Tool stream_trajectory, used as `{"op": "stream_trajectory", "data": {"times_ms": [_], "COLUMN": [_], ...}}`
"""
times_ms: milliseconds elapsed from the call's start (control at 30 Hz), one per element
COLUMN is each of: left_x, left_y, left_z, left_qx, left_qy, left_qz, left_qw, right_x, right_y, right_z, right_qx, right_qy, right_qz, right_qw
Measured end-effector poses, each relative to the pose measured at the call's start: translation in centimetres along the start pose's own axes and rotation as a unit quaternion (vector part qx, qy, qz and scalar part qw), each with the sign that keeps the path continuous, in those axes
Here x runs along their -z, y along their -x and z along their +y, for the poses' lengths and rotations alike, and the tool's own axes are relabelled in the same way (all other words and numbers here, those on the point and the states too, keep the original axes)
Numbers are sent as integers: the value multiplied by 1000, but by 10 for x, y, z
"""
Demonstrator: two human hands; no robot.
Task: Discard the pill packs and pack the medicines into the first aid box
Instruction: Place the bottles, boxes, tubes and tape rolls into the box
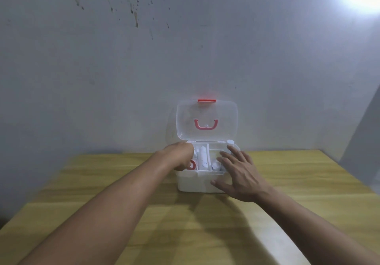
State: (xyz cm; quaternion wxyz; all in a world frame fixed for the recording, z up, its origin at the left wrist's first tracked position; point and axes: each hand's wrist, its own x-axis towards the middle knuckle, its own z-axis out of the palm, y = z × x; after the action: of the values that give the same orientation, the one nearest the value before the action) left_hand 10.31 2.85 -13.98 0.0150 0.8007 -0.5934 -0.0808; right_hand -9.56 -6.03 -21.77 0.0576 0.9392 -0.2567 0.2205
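Observation:
A white first aid box [194, 183] stands open at the far side of the wooden table, its clear lid [207, 118] upright with a red handle and red latch. Its divided tray holds a white tube [202, 158] in the middle slot, a red-and-white ring-shaped item [192, 165] at the left and something white at the right. My left hand [181, 157] reaches into the tray's left compartment with fingers curled down; whether it holds anything is hidden. My right hand [239, 175] rests with spread fingers on the box's right front corner, steadying it.
The wooden table [205, 223] runs toward me from a grey stained wall [144, 69]. A bright light glares at the top right. A white bottle cap [230, 142] shows behind the box's right rear corner.

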Motion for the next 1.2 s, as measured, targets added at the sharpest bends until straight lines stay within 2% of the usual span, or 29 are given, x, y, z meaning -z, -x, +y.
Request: {"op": "stream_trajectory", "data": {"times_ms": [133,367,533,733,967,1200], "left_x": [4,-1,-8,-10,-9,-9], "left_y": [-3,-2,8,11,11,6], "left_z": [-2,-7,-13,-5,-9,-16], "left_qx": [-7,-7,-48,-40,-16,-6], "left_qy": [15,72,70,-1,118,152], "left_qz": [9,119,96,116,56,130], "left_qw": [1000,990,992,992,991,980], "right_x": [-1,-3,-4,-3,-3,-4], "right_y": [-1,-2,-3,-3,-2,-3], "right_z": [0,-1,0,0,0,-1], "right_qx": [-1,-5,-2,-7,-2,-2], "right_qy": [-1,0,-5,-2,-3,-3], "right_qz": [2,9,13,4,11,18], "right_qw": [1000,1000,1000,1000,1000,1000]}}
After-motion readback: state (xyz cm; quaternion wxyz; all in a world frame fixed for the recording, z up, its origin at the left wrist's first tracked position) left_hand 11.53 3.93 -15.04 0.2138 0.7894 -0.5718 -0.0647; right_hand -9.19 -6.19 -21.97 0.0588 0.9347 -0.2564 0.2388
